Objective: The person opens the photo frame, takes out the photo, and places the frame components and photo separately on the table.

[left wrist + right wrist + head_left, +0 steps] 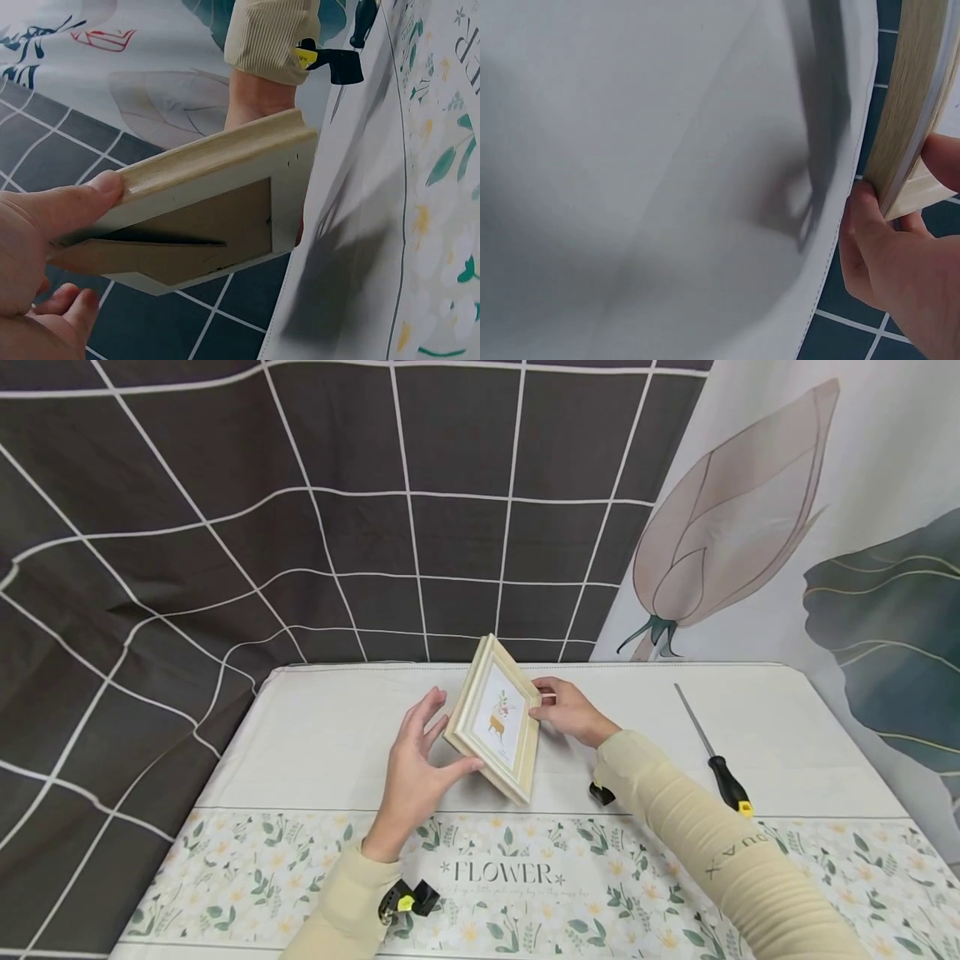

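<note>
A cream picture frame with a plant-and-chair print is held tilted above the white tabletop. My left hand has its thumb on the frame's lower edge and its fingers spread by the left side. In the left wrist view the thumb presses the wooden edge, some fingertips are apart from it, and a brown stand flap angles out of the backing. My right hand pinches the right side; its thumb lies on the front and other fingers reach behind.
A screwdriver with a black and yellow handle lies at the right of the table. A floral cloth strip reading FLOWER runs along the front. A dark grid curtain hangs behind, beside a white leaf-print one.
</note>
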The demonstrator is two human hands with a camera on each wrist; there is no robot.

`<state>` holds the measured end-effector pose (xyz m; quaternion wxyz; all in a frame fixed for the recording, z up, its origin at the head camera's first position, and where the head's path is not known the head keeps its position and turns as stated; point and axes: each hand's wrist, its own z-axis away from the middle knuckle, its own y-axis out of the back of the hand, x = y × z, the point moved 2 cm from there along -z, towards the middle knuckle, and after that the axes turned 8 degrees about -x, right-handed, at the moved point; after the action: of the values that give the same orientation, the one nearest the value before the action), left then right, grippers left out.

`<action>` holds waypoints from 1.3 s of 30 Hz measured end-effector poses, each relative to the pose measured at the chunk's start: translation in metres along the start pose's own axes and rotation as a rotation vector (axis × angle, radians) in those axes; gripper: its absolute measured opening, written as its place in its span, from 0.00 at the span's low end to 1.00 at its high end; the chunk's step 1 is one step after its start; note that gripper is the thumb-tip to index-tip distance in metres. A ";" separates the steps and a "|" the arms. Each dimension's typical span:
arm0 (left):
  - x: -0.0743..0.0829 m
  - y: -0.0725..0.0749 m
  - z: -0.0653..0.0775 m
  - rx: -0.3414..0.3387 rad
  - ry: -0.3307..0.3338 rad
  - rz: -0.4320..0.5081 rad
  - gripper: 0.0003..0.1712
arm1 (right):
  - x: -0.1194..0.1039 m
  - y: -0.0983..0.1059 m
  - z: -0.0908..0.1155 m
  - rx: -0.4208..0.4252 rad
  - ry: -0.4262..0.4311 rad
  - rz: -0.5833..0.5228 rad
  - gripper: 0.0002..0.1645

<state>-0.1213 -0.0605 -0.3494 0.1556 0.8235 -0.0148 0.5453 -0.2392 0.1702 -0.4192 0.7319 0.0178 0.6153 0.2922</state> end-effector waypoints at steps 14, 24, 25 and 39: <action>-0.037 -0.014 0.007 -0.089 0.167 0.098 0.53 | 0.000 -0.004 -0.002 0.042 -0.006 -0.094 0.33; -0.011 -0.024 0.010 -0.260 0.295 0.274 0.45 | -0.004 -0.003 -0.001 0.076 0.054 -0.136 0.46; -0.012 -0.026 0.010 -0.274 0.300 0.312 0.45 | -0.004 -0.003 0.000 0.074 0.055 -0.123 0.46; -0.044 -0.047 0.014 -0.354 0.298 0.436 0.37 | -0.010 -0.001 0.000 0.081 0.057 -0.208 0.42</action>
<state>-0.1179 -0.0259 -0.4053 0.1763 0.6719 -0.2629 0.6696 -0.2394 0.1647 -0.4102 0.7392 -0.0250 0.6456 0.1900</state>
